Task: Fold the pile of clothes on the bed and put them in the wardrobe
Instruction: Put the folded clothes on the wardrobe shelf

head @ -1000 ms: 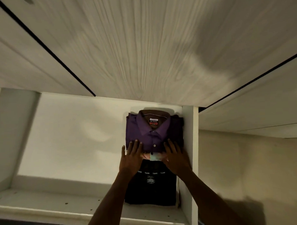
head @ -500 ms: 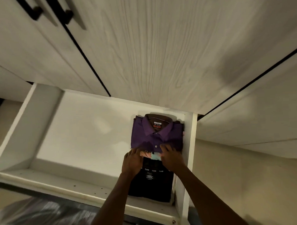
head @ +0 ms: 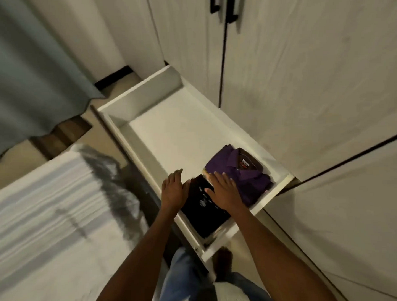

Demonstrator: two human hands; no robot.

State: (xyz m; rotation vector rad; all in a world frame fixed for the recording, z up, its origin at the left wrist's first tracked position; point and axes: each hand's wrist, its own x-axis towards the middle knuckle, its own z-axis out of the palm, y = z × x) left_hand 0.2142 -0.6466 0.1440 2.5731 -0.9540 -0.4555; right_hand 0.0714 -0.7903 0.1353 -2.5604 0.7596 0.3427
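- The folded clothes lie in the open wardrobe drawer [head: 147,120], packed into its corner nearest the person: a purple shirt [head: 235,171] at the back of the drawer and a black garment [head: 202,213] in front of it, against the front wall.
- The right hand [head: 223,190] rests flat across the seam where the two garments meet, fingers straight and spread, gripping nothing.
- The left hand [head: 173,189] is open too, fingers straight, its palm against the black garment's left edge; it holds nothing.
- Risk, as I judge it: dragging either palm away sideways could pull the top layer and undo the fold.
- The garments sit tight to the drawer's front wall, so cloth riding up could snag when the drawer shuts.
- The bed [head: 49,212], left of the drawer, is blurred; whether clothes remain there I cannot tell.
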